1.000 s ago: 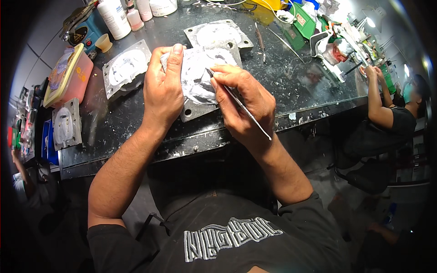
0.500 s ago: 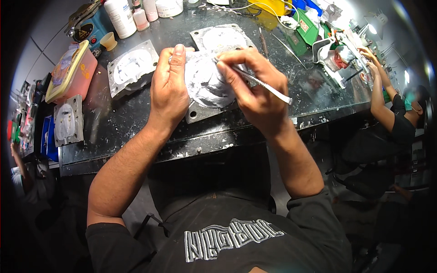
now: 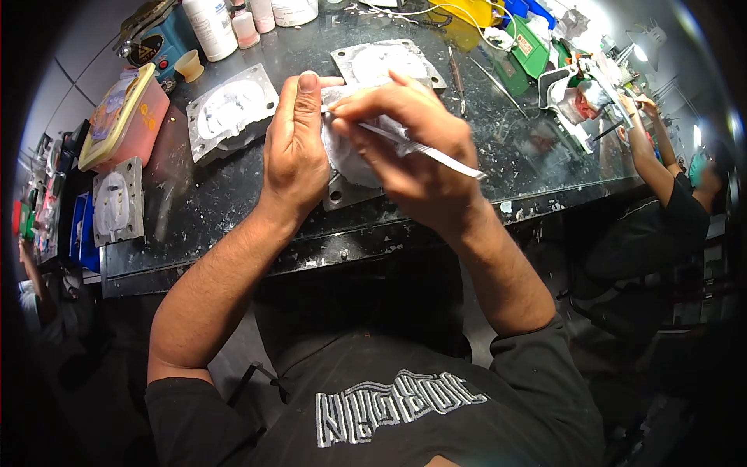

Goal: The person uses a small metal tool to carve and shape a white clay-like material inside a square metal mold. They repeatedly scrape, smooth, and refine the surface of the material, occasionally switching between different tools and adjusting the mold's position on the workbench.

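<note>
Bent over a counter across the upper half of the frame, pinching a slim, pale tool in the closed fingers of the right hand, tip end toward the left hand. Bracing, at upper centre, the left edge of a grey mould with that left hand, fingers mostly hidden; impossible to tell how firmly closed. Liable, given so narrow a gap, to jab the left hand with one slip, or to gouge the white filling through excess pressure, half blind beneath the right hand. Liable also to tip the mould near the counter's front edge with any loosening of that brace.
</note>
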Motion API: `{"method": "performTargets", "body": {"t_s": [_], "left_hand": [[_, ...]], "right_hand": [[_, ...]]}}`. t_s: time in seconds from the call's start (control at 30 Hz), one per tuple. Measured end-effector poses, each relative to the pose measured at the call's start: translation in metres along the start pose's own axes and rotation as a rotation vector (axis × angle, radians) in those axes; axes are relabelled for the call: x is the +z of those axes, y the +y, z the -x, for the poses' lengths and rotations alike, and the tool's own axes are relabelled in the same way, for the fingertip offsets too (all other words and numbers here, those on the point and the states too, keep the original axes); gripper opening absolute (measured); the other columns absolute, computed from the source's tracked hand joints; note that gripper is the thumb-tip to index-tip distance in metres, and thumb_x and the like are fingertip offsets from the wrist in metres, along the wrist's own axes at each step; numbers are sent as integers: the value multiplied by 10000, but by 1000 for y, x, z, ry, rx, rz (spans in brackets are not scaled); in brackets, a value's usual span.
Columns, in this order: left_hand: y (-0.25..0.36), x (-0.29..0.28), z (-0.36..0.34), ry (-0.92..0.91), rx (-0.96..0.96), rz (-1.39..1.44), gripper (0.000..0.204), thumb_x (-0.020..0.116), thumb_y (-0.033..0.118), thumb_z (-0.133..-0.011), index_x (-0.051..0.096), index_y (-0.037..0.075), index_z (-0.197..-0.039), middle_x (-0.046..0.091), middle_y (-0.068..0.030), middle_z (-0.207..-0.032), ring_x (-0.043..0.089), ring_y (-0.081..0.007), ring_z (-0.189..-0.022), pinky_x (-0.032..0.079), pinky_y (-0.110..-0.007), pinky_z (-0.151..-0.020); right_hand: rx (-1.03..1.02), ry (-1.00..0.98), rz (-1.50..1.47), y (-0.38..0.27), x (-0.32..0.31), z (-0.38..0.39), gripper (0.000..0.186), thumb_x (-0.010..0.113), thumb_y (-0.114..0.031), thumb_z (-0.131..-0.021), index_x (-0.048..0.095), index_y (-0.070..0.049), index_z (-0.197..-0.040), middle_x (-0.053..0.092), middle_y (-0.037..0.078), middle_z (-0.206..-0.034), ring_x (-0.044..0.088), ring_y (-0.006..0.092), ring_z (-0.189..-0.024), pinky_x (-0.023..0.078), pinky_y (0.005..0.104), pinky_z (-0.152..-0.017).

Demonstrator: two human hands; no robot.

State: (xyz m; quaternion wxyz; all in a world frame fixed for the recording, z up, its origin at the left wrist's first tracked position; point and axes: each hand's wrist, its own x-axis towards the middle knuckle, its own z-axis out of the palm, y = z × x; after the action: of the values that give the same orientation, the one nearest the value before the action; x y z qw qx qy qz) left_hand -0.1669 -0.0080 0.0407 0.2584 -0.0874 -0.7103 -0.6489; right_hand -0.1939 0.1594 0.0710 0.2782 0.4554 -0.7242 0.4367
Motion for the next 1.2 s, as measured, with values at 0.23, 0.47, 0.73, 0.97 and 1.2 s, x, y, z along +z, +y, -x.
{"method": "performTargets", "body": {"t_s": [0.23,0.47,0.73,0.97,1.2], "left_hand": [[-4,0,-2,-8,-36,14,497,343,384,-1210,649,-7,-1211,714,-92,-1071,653,-119,-1015,527,-283,-935],[-10,-5,-3,-22,-85,54,372,465,315,-1190,655,-4,-1213,697,-56,-1076,626,-79,-1005,514,-239,-907],[-10,-3,0,-18,-40,23,263,545,247,-1168,639,6,-1217,645,10,-1012,542,-24,-907,466,-195,-815],[-1,-4,4,-26,-12,-22,262,595,261,-1146,617,4,-1195,664,-19,-973,561,-43,-868,474,-212,-744],[2,-3,6,-5,42,-53,265,621,261,-1135,603,0,-1175,691,-61,-976,595,-72,-890,514,-248,-759]], "right_hand": [[235,153,-121,2,-18,3,85,758,-17,-980,750,27,-1052,776,94,-1005,745,150,-939,578,282,-872],[-67,112,149,5,-18,15,124,789,-10,-885,692,-47,-951,733,94,-869,739,294,-838,542,484,-1015],[12,55,83,-1,-19,14,129,790,22,-908,698,-1,-995,762,129,-943,771,281,-873,616,398,-891],[-155,12,215,2,-26,6,125,785,-5,-908,692,-13,-991,751,137,-944,769,297,-892,630,421,-898],[-148,171,167,8,-6,24,136,789,0,-913,710,1,-1023,776,155,-1003,785,322,-966,627,448,-954]]}}
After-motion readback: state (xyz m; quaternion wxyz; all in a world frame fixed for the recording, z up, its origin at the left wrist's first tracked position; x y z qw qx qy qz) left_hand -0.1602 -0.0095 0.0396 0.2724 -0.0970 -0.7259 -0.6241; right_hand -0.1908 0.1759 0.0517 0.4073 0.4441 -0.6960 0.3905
